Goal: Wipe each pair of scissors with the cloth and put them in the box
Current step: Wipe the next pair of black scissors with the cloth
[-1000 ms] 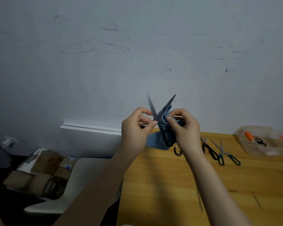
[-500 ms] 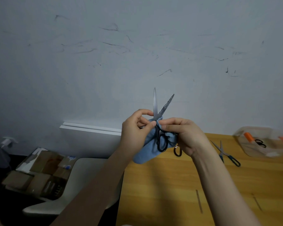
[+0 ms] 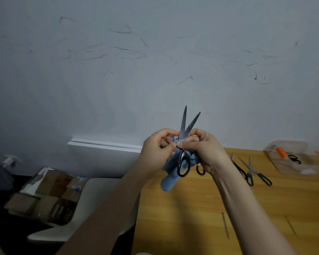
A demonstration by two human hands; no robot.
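While the left hand [image 3: 155, 150] pinches the cloth [image 3: 168, 178] at the pivot, the right hand [image 3: 204, 151] grips the scissors [image 3: 184, 126], blades open toward 12 o'clock. At 3 o'clock, loose pairs [image 3: 250, 172] await wiping; one boxed pair [image 3: 295, 159] sits in the box [image 3: 302, 172]. The table [image 3: 191, 218] edge lies at 6 o'clock, with bare wood rightward.

Two arms of one person, bare along all the visible length, with nothing worn on them. Left hand [image 3: 155, 147] and right hand [image 3: 205, 150] uncovered, with slim fingers [image 3: 187, 144] and short nails, one thumbnail plainly visible near the middle of the view. Left forearm [image 3: 107, 214] smooth in outline, in shadow, so little detail of the surface to read. Right forearm [image 3: 247, 208] better lit, broad toward the elbow and narrow at the wrist, with faint lines of tendons on the back of the hand.
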